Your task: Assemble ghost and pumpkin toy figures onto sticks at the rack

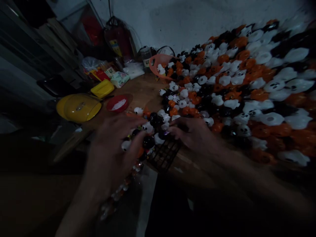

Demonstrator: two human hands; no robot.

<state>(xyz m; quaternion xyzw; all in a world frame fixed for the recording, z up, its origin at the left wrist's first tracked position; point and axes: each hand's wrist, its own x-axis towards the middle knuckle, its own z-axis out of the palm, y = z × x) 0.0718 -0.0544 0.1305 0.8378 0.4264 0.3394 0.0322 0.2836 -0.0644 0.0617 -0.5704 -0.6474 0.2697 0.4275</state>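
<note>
My left hand (pixel 111 141), smeared by motion, reaches over a cluster of small toy figures. Its thumb and fingers are apart, with a white ghost figure (pixel 147 127) and a shiny black figure (pixel 148 142) at their tips. Opposite it, my right hand (pixel 192 131) is closed in a pinch beside a small white figure (pixel 165 126); what lies between the fingertips is hidden. Under the cluster sits a dark slotted grid tray (pixel 165 156) at the table's front edge. Below my left hand, a chain of small figures (pixel 119 191) hangs down past the edge.
A large heap of white, orange and black figures (pixel 234 79) covers the right side, with an orange basket (pixel 154 65) tipped at its back. On the wooden table (pixel 145 89) stand a red bowl (pixel 118 102) and a yellow container (pixel 102 88). A yellow stool-like object (pixel 79 108) is left.
</note>
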